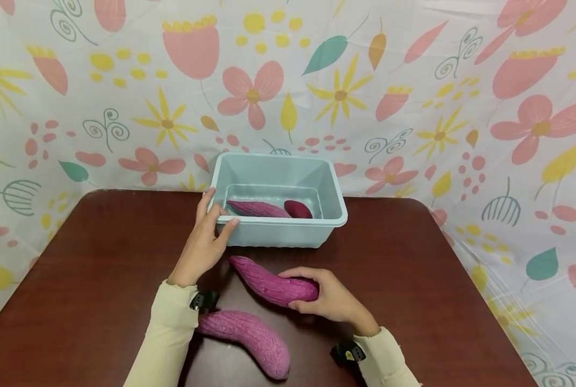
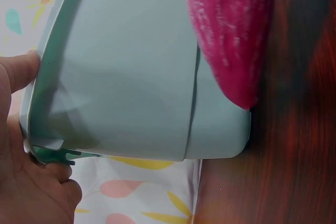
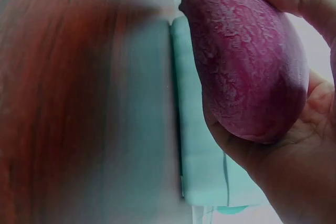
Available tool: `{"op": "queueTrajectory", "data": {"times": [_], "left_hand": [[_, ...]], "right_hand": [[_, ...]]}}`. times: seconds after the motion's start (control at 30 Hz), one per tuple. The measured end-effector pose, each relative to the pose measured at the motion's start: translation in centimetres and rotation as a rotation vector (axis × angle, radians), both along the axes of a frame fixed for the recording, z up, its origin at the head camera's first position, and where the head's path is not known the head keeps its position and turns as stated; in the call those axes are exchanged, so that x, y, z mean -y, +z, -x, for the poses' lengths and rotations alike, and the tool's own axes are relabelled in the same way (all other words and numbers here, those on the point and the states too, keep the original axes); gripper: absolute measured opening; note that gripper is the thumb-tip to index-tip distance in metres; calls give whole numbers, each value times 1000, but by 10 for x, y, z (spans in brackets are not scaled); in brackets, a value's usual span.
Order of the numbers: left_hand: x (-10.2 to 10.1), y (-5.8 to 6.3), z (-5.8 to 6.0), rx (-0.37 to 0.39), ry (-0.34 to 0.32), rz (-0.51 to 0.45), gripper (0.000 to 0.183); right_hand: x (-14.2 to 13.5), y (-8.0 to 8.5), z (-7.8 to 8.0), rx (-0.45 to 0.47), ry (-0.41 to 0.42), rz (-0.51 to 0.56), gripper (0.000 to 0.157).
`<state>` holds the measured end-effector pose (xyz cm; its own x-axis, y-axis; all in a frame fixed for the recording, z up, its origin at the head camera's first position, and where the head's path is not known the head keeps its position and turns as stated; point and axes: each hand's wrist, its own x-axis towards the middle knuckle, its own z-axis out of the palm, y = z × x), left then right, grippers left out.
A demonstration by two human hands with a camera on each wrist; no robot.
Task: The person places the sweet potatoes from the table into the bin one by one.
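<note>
My right hand (image 1: 333,298) grips the thick end of a curved purple sweet potato (image 1: 268,282), thumb on one side and fingers on the other. Its tapered end points left, toward the light blue plastic bin (image 1: 273,234). In the left wrist view that tip (image 2: 236,82) shows in front of the bin's wall. At the bin's front left corner, my left hand (image 1: 201,250) holds the rim with thumb and fingers. Another purple sweet potato (image 1: 249,336) lies on the table by my left forearm, which hides its end.
Inside the bin lie a purple sweet potato (image 1: 259,208) and a dark red rounded piece (image 1: 297,209), both partly hidden by the front wall. The bin stands at the back of the brown table (image 1: 394,252), before a flower-patterned cloth (image 1: 409,123).
</note>
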<state>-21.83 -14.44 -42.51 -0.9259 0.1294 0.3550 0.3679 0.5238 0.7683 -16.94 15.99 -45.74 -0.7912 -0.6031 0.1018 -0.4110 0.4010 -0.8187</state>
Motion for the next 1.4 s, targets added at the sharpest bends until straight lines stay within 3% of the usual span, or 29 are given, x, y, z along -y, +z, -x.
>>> {"op": "queueTrajectory", "data": {"times": [0.37, 0.7, 1.03, 1.4], "left_hand": [[11, 4, 1, -10, 13, 18, 28], [16, -13, 2, -32, 17, 13, 26], [12, -14, -1, -32, 10, 7, 24], [-1, -5, 0, -42, -15, -36, 21]], "right_hand": [[10, 6, 3, -34, -6, 31, 50], [2, 13, 3, -75, -10, 85, 53], [-11, 46, -2, -76, -48, 172, 48], [-27, 85, 2, -127, -57, 181, 48]]}}
